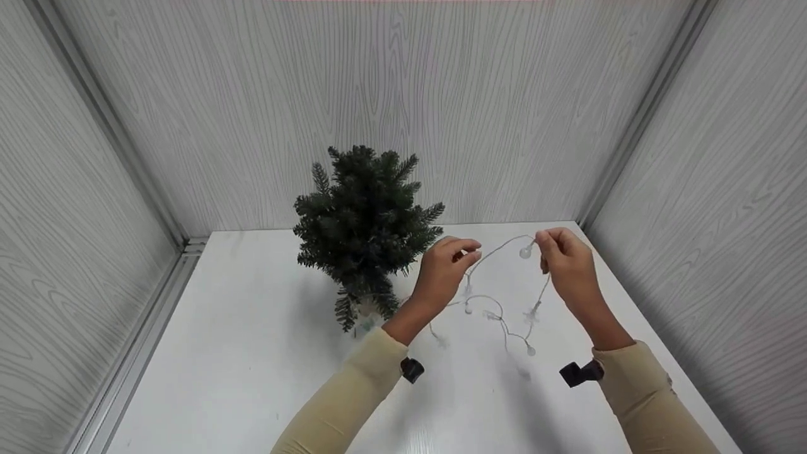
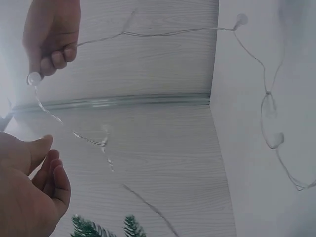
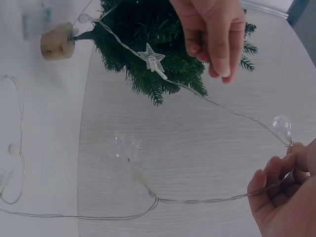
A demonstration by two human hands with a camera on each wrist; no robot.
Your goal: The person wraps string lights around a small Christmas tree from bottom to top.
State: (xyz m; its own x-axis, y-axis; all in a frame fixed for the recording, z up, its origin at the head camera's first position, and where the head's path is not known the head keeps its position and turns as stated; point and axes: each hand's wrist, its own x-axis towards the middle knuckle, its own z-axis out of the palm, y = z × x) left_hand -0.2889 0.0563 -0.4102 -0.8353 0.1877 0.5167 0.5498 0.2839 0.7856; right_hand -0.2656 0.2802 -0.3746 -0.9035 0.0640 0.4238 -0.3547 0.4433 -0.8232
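Note:
My right hand (image 1: 568,261) pinches the thin clear wire of a fairy light string (image 3: 217,106) beside a round clear bulb (image 3: 282,126). From there the string sags toward the tree on one side and down to the white table on the other. A clear star (image 3: 150,58) and a snowflake-shaped piece (image 3: 129,160) are strung along it. My left hand (image 1: 441,268) hovers beside the tree's right branches, fingers loosely bent, with a gap between thumb and forefinger and nothing held. The small artificial fir tree (image 1: 365,214) stands left of both hands.
The tree's round wooden base (image 3: 58,43) rests on the white table (image 1: 239,353), with a pale translucent box (image 3: 37,22) close by. More bulbs and loops of wire (image 1: 504,325) trail between my forearms. Grey wood-grain panels (image 1: 504,113) enclose the back and sides.

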